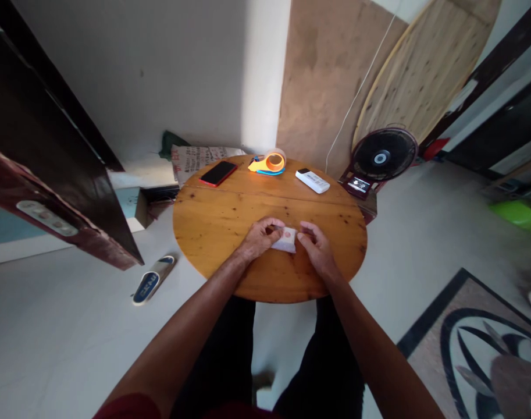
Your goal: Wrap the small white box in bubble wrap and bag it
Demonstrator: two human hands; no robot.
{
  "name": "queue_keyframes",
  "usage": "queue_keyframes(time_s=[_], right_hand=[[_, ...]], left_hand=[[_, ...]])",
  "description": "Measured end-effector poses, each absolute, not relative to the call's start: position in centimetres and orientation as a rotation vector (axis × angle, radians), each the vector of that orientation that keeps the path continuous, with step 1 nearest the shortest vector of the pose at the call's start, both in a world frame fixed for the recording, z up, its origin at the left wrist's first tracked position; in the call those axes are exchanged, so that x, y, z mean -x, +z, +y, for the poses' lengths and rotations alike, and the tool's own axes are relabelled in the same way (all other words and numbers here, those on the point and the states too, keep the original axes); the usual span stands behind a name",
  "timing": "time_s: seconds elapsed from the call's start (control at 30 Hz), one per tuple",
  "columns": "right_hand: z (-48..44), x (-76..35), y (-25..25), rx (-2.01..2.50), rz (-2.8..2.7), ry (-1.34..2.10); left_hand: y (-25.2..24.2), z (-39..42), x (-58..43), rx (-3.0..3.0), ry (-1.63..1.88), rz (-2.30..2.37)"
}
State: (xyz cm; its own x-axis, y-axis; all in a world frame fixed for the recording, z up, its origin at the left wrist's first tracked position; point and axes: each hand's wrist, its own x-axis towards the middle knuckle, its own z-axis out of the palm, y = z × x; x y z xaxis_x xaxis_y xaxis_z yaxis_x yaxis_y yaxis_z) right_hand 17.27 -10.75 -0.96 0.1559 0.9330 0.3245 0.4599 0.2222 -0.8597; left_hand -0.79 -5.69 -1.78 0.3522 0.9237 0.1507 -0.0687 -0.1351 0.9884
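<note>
A small whitish packet with a pink mark [287,239] lies near the middle of the round wooden table [213,221]. My left hand [260,236] curls around its left edge, fingers bent onto it. My right hand [315,244] pinches its right edge with thumb and fingertips. Both hands rest on the tabletop with the packet between them.
At the table's far side lie a red phone [218,173], an orange and blue tape dispenser [268,163] and a white remote [313,181]. A black fan [382,157] stands behind on the floor. A sandal [153,280] lies left, a patterned rug [478,343] right.
</note>
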Motion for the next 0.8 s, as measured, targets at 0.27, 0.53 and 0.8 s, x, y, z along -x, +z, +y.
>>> queue_keyframes(time_s=[0.27,0.53,0.8], right_hand=[[-7.1,-17.5,1.7,1.474,-1.587,0.809],[-4.7,-17.2,1.0,1.475,-1.584,0.884],[-5.4,-16.8,-0.1,1.352,-1.444,0.849]], left_hand=[[-1.1,-6.1,0.8,-1.467,1.065,0.851],[-1.2,-6.0,0.7,-1.498,1.088,0.876],[-0.9,-6.0,0.6,-1.417,1.061,0.913]])
